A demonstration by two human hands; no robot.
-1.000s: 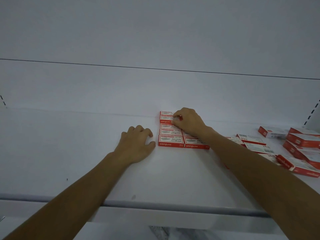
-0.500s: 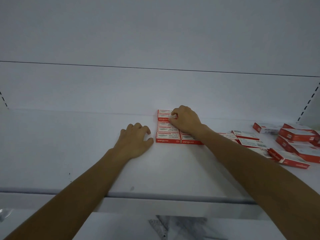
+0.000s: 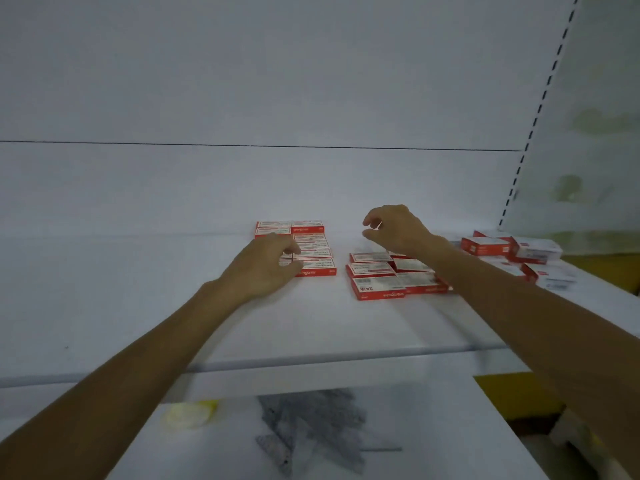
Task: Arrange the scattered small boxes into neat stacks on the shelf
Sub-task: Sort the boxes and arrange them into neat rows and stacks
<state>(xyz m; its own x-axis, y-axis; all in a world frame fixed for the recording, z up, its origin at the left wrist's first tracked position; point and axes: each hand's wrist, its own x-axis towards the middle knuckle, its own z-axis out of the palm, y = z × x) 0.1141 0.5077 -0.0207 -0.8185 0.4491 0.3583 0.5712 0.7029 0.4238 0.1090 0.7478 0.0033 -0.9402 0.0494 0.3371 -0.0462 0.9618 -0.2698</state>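
White shelf point(image 3: 114, 289) surface is stretching away to the left of the left hand point(image 3: 266, 268) and back toward the person as far as the rounded front edge point(image 3: 311, 360), which is running beneath both forearms. Just beyond the left fingertips, the neat block of boxes point(image 3: 310, 245) is sitting near the back panel point(image 3: 311, 188). A strip of shelf is showing between that block and the loose cluster of boxes point(image 3: 375, 278) lying under the right wrist. More scattered boxes point(image 3: 485, 245) are lying to the right of the right hand point(image 3: 398, 230), near the slotted upright point(image 3: 533, 126).

The left hand is resting palm down over the block's front-left corner with its fingers curled; I cannot tell whether it is pinching a box. The right hand is hovering above the shelf, fingers loosely bent, thumb and forefinger apart, holding nothing.
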